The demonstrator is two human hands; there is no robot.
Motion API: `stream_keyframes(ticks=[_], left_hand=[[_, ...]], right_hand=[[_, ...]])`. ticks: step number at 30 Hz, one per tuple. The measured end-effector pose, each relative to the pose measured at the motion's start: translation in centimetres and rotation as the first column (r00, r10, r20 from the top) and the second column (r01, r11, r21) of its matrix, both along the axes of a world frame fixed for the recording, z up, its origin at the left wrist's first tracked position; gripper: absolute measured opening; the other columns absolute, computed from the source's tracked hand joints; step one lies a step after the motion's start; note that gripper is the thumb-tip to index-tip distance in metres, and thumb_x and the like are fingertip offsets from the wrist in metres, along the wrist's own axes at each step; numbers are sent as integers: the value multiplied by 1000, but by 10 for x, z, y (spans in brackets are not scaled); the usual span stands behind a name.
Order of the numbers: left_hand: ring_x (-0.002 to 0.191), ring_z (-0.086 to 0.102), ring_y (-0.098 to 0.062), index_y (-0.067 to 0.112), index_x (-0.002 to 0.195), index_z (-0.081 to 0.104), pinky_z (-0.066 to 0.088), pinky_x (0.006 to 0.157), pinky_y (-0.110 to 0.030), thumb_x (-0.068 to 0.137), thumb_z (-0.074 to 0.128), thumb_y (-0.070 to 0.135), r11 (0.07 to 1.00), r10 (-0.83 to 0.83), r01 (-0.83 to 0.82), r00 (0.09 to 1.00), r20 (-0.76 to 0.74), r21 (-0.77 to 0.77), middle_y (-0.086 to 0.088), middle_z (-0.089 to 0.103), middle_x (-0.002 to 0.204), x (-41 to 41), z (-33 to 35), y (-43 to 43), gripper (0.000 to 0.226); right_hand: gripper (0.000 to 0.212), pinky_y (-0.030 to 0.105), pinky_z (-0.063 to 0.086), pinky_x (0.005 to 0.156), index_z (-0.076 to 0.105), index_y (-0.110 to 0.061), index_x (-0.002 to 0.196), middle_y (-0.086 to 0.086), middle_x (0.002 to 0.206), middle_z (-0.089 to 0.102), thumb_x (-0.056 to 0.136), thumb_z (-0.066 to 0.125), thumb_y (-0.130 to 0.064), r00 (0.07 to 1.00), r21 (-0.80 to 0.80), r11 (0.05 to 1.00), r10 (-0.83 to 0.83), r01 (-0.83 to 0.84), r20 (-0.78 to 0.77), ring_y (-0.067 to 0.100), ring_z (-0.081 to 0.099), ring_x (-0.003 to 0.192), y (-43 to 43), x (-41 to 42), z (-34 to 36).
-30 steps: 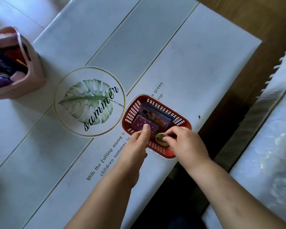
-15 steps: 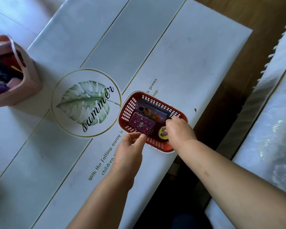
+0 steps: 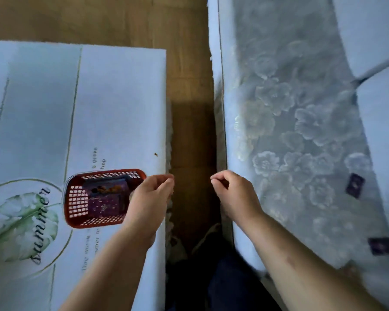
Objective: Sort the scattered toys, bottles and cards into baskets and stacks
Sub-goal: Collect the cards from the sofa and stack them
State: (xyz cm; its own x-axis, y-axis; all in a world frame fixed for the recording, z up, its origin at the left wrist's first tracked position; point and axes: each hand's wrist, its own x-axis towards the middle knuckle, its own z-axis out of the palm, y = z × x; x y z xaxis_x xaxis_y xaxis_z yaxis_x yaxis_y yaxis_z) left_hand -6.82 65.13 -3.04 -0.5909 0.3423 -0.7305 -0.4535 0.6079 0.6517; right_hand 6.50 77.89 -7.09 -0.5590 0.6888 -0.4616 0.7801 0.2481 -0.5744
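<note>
The left hand (image 3: 151,198) hangs with its fingers loosely curled and the thumb close to the fingertips; nothing shows between them. It hovers over the right end of a red basket (image 3: 76,205) and hides that end from view, with its fingertips reaching the right edge of the table (image 3: 121,97). The right hand (image 3: 234,194) is curled in the same loose way, thumb tip close against the forefinger, and no object is visible in it. It sits over the left edge of a sofa cover (image 3: 290,131), and a strip of wooden floor (image 3: 189,86) shows between the two hands.

The basket stands on the near right part of the table, its long side running left to right. Inside it lie cards, one with a picture of figures (image 3: 108,187) toward the far side and a purple card (image 3: 105,206) just beside it on the near side; the blur does not let me tell whether they overlap. The table wears a pale cloth with thin lines and a leaf print (image 3: 20,221) to the left of the basket, crossed by the word "summer". A small brown speck (image 3: 155,154) lies on the cloth beyond the basket, near the table's right edge.

On the sofa cover, which has a raised flower pattern, two dark cards lie well apart from the hands: one (image 3: 355,185) to the right of the right hand and another (image 3: 381,245) nearer, both blurred. The person's dark trouser leg (image 3: 229,283) shows at the near edge between the forearms.
</note>
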Motion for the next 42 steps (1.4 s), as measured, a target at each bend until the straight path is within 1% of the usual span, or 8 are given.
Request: stream_keyframes(ticks=[4,9,14,22,28,31,36,42], left_hand=[[84,66,-23,25,99,68,55,84,-47,96,56,28,947,-320,320,947,-27,1,-3,70,90,47,9,62,12],[90,68,-22,28,96,68,55,83,-41,95,57,28,854,-520,519,854,-20,-30,2,72,90,106,11,125,11],[95,67,-15,28,101,68,54,89,-37,95,57,26,722,-692,692,722,10,-10,6,72,95,169,13,189,12],[91,66,-19,19,104,66,51,81,-33,95,57,18,386,-920,923,386,72,-15,-2,71,96,288,-15,259,13],[96,64,-21,16,118,58,51,74,-31,92,62,30,183,-978,979,191,89,-91,-7,65,111,358,-85,303,30],[110,60,-35,9,133,50,51,88,-43,82,68,42,130,-989,979,140,55,-157,-20,59,124,392,-126,333,63],[122,49,-40,11,148,25,43,100,-46,86,66,41,81,-993,929,43,-109,-362,-21,45,140,436,-177,374,79],[133,36,-41,4,148,21,30,111,-51,85,60,58,163,-957,847,11,-289,-506,-22,37,145,476,-219,412,92]], right_hand=[[13,15,38,65,65,-28,95,-14,84,64,95,53,-32,959,-46,958,-281,283,41,8,61,84,36,83,1],[12,9,34,54,62,-31,87,-14,74,62,94,53,-32,847,-66,846,-520,529,111,2,57,69,60,173,-6],[14,22,41,66,66,-24,100,-9,83,66,95,54,-30,719,-87,714,-682,694,135,10,60,77,81,258,-8],[8,30,48,71,64,-24,92,-4,83,67,93,57,-27,339,-94,327,-919,940,203,18,64,80,53,368,-36],[23,28,45,72,65,-22,108,1,97,69,94,54,-37,162,-40,158,-928,987,336,18,62,85,26,404,-68],[24,27,41,69,65,-20,111,3,100,68,96,54,-35,85,-67,65,-931,996,354,19,58,83,24,416,-91],[36,31,45,77,61,-9,116,15,111,64,88,64,-32,-217,-2,-227,-936,974,277,33,61,102,19,418,-129],[95,44,35,106,37,-7,141,18,137,45,68,77,-51,-340,135,-314,-898,940,278,36,42,127,17,436,-170]])
